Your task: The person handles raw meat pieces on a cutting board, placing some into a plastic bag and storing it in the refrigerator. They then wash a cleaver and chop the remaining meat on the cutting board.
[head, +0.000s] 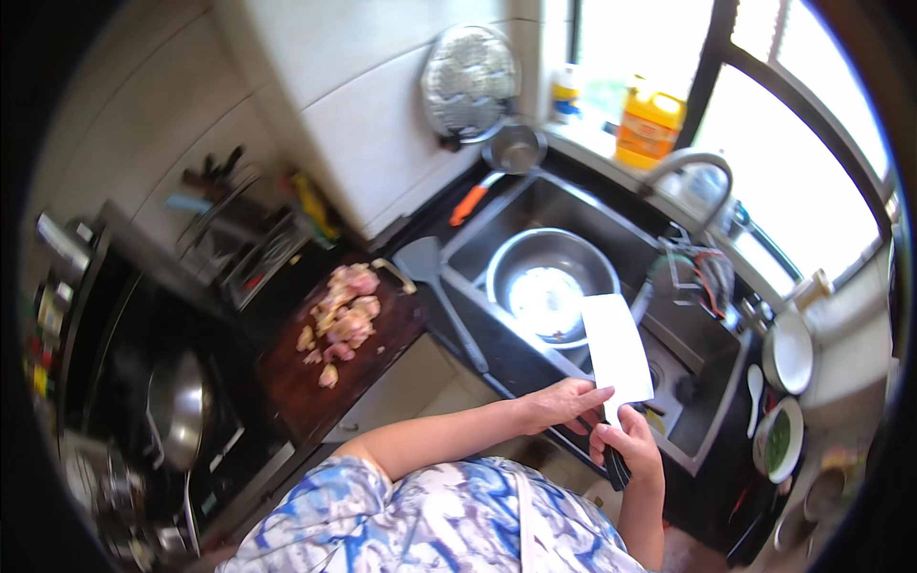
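My right hand (630, 444) is closed around the black handle of a cleaver (617, 351), its broad blade pointing up over the sink's front edge. My left hand (569, 407) touches the base of the blade, thumb on the metal; whether it grips the blade is unclear. Just beyond the blade, a stainless steel bowl (501, 261) sits in the left basin of the double sink (716, 437). Chopped pieces of raw meat (351, 322) lie heaped on a dark red-brown cutting board (290, 390) to the left.
A grey spatula (448, 308) lies between board and sink. A small orange-handled pan (514, 149) stands behind. The faucet (720, 168) arches over the sink. A white bowl with chopped greens (797, 444) is at right. A metal wok (190, 412) sits on the stove at left.
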A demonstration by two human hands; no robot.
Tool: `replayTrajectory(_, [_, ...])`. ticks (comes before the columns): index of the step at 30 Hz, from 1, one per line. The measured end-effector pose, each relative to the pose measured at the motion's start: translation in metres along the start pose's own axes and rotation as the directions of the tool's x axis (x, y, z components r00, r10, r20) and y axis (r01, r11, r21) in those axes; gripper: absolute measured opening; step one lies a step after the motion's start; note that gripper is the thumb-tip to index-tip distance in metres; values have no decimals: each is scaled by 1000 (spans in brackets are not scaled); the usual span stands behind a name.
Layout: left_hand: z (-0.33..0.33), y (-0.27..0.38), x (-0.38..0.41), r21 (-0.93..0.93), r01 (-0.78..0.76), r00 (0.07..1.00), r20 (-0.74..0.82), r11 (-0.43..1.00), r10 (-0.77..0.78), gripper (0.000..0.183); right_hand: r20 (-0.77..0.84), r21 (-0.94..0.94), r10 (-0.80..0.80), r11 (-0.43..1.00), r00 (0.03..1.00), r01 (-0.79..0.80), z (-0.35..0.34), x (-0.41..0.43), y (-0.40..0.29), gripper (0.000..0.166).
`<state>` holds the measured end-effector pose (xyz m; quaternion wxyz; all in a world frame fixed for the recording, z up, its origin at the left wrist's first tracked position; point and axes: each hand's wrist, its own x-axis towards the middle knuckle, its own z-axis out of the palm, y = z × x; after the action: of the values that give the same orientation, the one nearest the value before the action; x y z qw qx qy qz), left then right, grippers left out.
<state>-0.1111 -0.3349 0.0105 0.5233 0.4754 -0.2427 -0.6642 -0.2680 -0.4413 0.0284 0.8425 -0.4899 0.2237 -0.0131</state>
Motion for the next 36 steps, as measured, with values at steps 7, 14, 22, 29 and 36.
replayTrajectory(7, [-33,-14,-43,-304,-369,924,-220,878,312,34,255,-327,149,943,956,-60,67,42,-22,22])
replayTrajectory(14, [-73,-17,-112,-279,-575,727,-604,769,325,31,382,-615,126,774,916,150,110,84,-16,51])
replayTrajectory(22, [-108,-26,-169,-309,-783,550,-750,540,368,29,625,-645,-282,338,728,685,189,112,-11,41])
replayTrajectory(29, [-153,-33,-232,-207,-838,429,-822,506,374,28,746,-644,-202,22,634,765,274,134,7,43])
replayTrajectory(36, [-181,-26,-282,-225,-915,358,-837,336,413,24,754,-647,-160,-13,637,762,337,152,27,46])
